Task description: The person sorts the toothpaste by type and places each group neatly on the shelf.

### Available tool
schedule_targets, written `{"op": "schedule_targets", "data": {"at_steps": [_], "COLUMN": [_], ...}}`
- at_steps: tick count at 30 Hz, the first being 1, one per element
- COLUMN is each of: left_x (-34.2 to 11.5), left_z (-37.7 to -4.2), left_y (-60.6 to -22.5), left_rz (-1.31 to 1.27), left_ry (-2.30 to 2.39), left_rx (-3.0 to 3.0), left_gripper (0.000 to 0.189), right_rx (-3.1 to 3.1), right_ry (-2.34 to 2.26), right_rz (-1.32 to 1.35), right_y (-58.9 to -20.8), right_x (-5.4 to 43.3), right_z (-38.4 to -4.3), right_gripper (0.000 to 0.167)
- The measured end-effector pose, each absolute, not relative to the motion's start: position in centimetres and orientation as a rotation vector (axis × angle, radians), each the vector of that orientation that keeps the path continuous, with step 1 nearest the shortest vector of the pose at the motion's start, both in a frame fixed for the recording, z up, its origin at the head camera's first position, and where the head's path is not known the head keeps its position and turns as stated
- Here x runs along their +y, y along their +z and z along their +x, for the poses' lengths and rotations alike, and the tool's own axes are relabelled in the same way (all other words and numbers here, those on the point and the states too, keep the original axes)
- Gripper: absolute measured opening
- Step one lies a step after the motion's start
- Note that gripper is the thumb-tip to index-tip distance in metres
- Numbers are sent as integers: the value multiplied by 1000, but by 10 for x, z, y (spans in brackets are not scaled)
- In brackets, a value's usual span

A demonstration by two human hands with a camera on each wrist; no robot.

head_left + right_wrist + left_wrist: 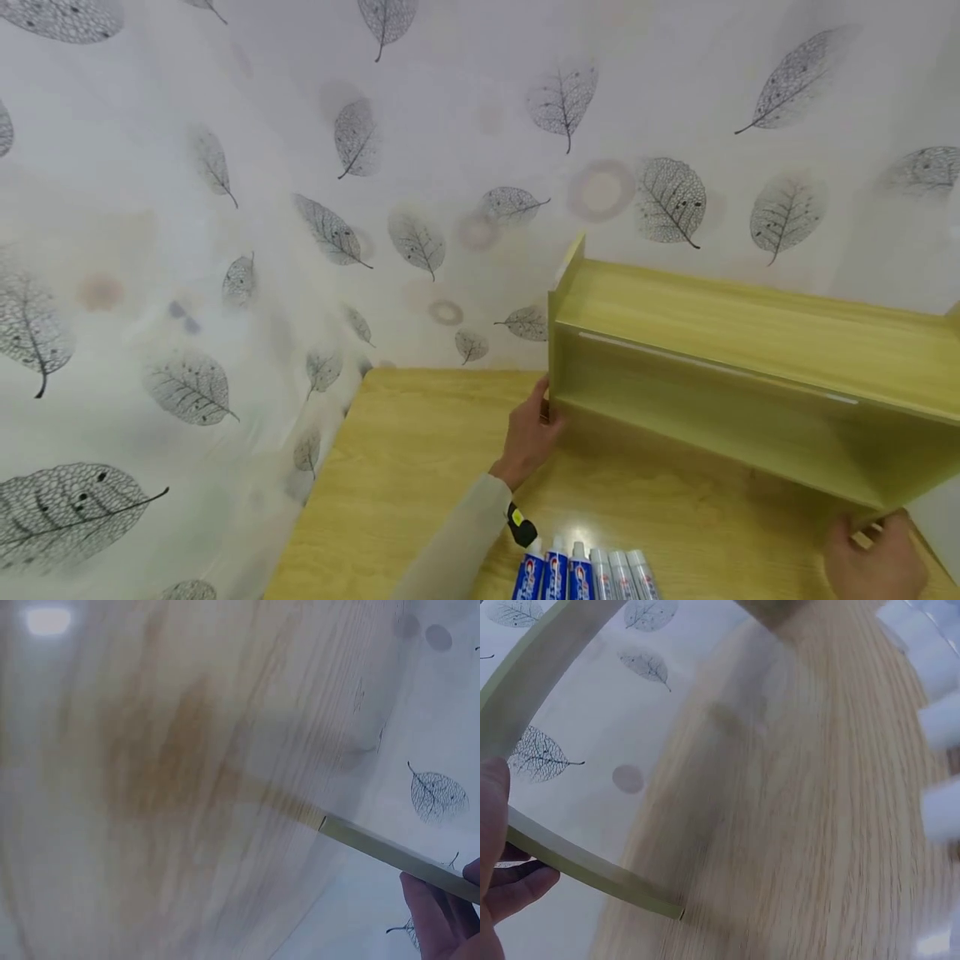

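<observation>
A light wooden shelf unit (750, 329), with an upper board, a lower board and side panels, is tilted over the table at the right of the head view. My left hand (529, 437) grips its lower left corner. At its lower right corner, my right hand (876, 558) pinches the side. In the left wrist view, the thumb and fingers of the left hand (517, 892) lie on either side of a board edge (592, 874). The right wrist view has fingers of the right hand (439, 915) around a panel end (390, 851).
Blue toothpaste tubes (555, 575) and silver tubes (622, 575) lie in a row at the table's front. The wooden table (420, 442) meets a leaf-patterned wall (450, 125) behind and at left. White tube caps (941, 724) show in the left wrist view.
</observation>
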State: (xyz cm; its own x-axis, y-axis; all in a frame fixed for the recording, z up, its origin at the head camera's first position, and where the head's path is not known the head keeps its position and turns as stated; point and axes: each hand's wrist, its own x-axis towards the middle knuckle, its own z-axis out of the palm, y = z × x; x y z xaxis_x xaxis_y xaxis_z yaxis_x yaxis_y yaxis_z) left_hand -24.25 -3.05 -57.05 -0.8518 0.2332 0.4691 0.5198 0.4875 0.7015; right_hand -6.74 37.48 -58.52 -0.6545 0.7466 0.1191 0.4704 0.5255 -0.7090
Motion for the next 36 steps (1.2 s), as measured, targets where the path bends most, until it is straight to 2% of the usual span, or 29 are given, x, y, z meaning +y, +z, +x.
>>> {"op": "schedule_targets", "data": {"at_steps": [4,11,15,22,36], "left_x": [-42,-62,-73,-89,-113], "left_z": [-240,-236,-235,-230,-214], "left_y": [-571,-571,-569,-576,-581], "left_rz": [-632,-559,-544,-479,-409], "left_ry": [-1287,-1314,-1284,-1266,-1243], "left_rx": [-2408,-2426,-2418,-2446,-2365], "left_gripper": [67,66,65,70,75], "right_rx": [-2396,-2343,-2384,-2360,-2390], "right_ry": [935,994,931,896,970], "right_rz": [-915,-724,-700,-594,-446], "right_y": [-584,-587,-587,-592,-591], "right_x": [370,362,354,340,327], "right_z": [-75,-91,-99,-108,-127], "right_gripper": [48,42,41,29,25]}}
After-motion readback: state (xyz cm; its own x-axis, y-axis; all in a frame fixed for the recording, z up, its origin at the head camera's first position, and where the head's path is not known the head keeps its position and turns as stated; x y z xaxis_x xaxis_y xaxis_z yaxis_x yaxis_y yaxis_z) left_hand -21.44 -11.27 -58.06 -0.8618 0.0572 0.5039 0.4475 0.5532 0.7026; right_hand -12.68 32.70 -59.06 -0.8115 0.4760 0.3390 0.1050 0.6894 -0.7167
